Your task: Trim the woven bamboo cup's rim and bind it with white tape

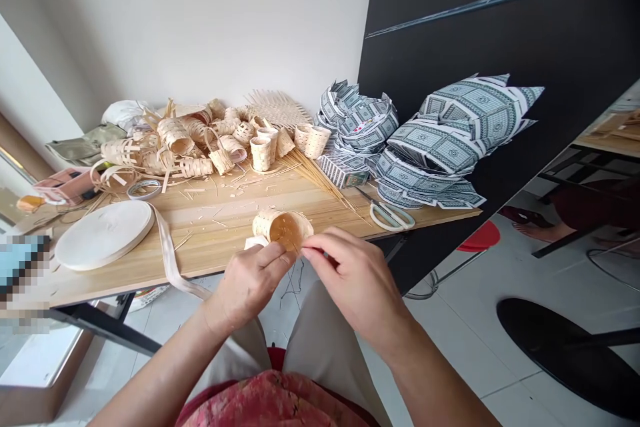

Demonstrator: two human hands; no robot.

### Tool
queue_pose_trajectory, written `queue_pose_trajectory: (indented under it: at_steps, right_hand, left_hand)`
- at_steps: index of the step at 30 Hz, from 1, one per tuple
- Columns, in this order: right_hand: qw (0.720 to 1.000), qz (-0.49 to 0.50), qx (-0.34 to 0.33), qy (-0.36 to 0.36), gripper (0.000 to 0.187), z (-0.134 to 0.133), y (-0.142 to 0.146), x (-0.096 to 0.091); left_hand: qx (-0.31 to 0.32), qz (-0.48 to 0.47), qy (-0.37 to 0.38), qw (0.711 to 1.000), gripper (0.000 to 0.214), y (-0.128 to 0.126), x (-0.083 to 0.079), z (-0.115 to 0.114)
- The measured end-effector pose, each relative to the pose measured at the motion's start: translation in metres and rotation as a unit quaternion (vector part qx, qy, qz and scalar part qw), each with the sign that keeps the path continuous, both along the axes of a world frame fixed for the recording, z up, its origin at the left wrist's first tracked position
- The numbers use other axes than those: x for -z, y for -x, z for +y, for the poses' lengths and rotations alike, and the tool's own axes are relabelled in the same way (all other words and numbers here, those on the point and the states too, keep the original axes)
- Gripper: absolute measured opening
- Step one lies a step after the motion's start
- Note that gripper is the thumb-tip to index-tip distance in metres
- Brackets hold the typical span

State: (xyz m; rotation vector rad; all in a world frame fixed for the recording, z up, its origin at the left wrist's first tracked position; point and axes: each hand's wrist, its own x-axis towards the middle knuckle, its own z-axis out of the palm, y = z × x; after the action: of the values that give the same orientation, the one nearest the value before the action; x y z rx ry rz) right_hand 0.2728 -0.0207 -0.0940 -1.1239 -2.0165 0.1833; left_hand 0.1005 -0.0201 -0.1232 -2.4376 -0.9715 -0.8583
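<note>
A small cup-shaped piece woven from pale strips (263, 221) lies on its side at the table's front edge, its opening turned towards me. My left hand (254, 280) is closed on the near rim of this piece, thumb and fingers pinched together. Close to the rim's right side, my right hand (357, 277) is pinched too, thumb against forefinger; whatever is between the tips is too small to make out. Beside my left knuckles a bit of white material (255, 241) shows, partly hidden.
A roll of white tape (107, 233) trails a strip off the table. Behind lie heaped woven pieces (175, 135), upright cups (261, 153) and thin sticks (325, 180). At right are scissors (393, 216) and folded patterned-paper shapes (435, 147). A black panel (500, 27) borders the table.
</note>
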Motion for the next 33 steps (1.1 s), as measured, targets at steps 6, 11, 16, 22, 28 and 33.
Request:
queue_pose_trajectory:
  at_steps: [6,11,16,22,28,33]
  right_hand:
    - [0.989,-0.12,0.0,0.088,0.023,0.004,0.013,-0.001]
    - [0.996,0.075,-0.036,-0.016,0.019,0.003,0.009,-0.005]
    - [0.919,0.332,-0.146,0.156,0.015,0.003,0.004,-0.009]
    - [0.854,0.379,-0.231,0.271,0.011,0.012,0.004,-0.011]
    - [0.827,0.391,-0.238,0.327,0.018,0.021,-0.004,-0.015]
    - [0.807,0.548,-0.127,0.18,0.018,0.04,-0.028,-0.026]
  left_hand:
    - [0.029,0.068,0.001,0.997,0.025,0.0,-0.001,-0.005]
    - [0.056,0.111,0.044,0.991,0.026,0.005,0.001,-0.008]
    - [0.103,0.012,0.148,0.984,0.024,0.011,-0.008,-0.002]
    - [0.186,-0.077,0.27,0.942,0.017,0.011,-0.022,0.006]
    - [0.232,-0.097,0.318,0.914,0.017,0.011,-0.029,0.007]
    - [0.239,-0.106,0.343,0.902,0.023,0.02,-0.044,0.009]
